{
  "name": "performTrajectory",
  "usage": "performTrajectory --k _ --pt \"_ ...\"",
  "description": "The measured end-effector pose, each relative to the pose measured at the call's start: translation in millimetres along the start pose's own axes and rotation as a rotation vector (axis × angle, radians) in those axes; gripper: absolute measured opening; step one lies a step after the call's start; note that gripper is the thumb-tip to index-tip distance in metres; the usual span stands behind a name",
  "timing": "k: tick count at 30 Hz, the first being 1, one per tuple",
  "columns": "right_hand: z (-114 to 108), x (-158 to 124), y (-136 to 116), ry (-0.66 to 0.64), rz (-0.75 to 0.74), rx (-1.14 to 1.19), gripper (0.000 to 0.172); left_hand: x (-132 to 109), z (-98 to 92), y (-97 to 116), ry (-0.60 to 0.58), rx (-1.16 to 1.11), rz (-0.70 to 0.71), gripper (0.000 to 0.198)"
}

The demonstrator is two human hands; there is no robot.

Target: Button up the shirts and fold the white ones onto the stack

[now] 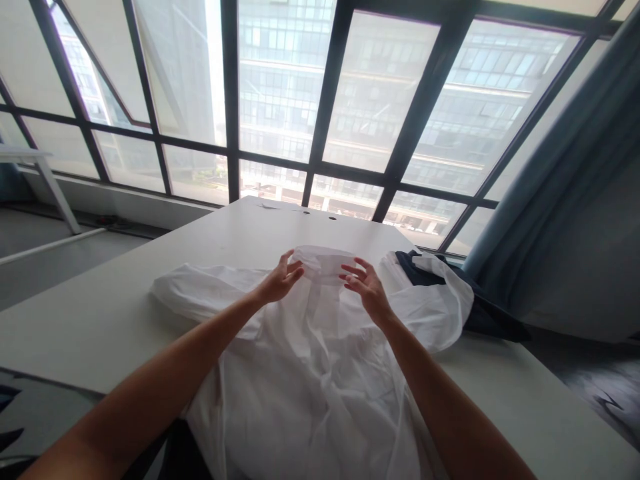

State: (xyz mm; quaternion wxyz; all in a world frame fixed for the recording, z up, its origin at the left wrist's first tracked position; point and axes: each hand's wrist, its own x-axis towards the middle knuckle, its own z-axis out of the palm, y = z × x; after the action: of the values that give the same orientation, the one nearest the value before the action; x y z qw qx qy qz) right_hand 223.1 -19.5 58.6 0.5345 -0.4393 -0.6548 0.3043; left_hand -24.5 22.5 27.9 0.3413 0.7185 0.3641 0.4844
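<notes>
A white shirt [310, 373] lies spread on the white table, its collar [323, 261] farthest from me and its lower part hanging toward my body. My left hand [284, 279] is at the left end of the collar, its fingers bent and apart, with the fingertips at the fabric's edge. On the opposite end, my right hand [364, 283] has its fingers spread over the collar; whether they press on it I cannot tell. One sleeve [200, 290] stretches out to the left. The other sleeve [435, 313] curls to the right.
Dark folded cloth [420, 270] lies at the table's right edge, partly under the right sleeve. The white table [125, 333] reaches toward large framed windows [280, 100]. A blue-grey curtain [555, 167] hangs at right. Another table's white leg [57, 193] stands at left.
</notes>
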Motion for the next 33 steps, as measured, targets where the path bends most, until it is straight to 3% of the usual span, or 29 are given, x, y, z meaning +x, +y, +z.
performTrajectory --k 2,4,6,15,18,20,23,25,29,33 --pt "12.4 -6.1 8.0 -0.094 -0.090 -0.209 0.044 -6.5 3.9 -5.7 -0.138 0.270 0.056 0.068" --pt "25.0 -12.6 14.4 -0.210 -0.154 -0.434 0.035 -12.4 7.1 -4.8 -0.270 0.517 0.076 0.063" --pt "34.7 -17.0 17.7 -0.301 -0.177 -0.593 0.034 -15.7 9.4 0.8 -0.320 0.648 0.063 0.055" --pt "39.0 -16.2 6.7 -0.538 -0.071 -0.911 0.042 -18.9 16.6 28.4 -0.287 0.855 -0.048 0.023" --pt "35.0 -16.8 4.5 -0.612 -0.062 -0.888 0.053 -15.6 16.5 27.0 -0.132 0.813 -0.164 0.024" --pt "32.2 -17.3 3.6 -0.619 -0.088 -0.865 0.061 -13.6 15.7 22.7 -0.023 0.643 -0.221 0.024" --pt "30.6 -19.0 1.9 -0.619 -0.172 -0.850 0.057 -15.0 15.9 16.4 0.002 0.431 -0.162 0.028" --pt "32.4 -20.9 0.4 -0.615 -0.210 -0.867 0.049 -18.6 17.5 14.5 -0.052 0.469 -0.078 0.028" --pt "39.4 -24.4 -2.8 -0.528 -0.170 -0.996 0.030 -25.1 22.2 15.3 -0.178 0.618 0.051 0.007" --pt "42.8 -24.6 -3.6 -0.446 -0.127 -1.062 0.025 -26.1 25.5 16.0 -0.166 0.607 0.158 0.011"
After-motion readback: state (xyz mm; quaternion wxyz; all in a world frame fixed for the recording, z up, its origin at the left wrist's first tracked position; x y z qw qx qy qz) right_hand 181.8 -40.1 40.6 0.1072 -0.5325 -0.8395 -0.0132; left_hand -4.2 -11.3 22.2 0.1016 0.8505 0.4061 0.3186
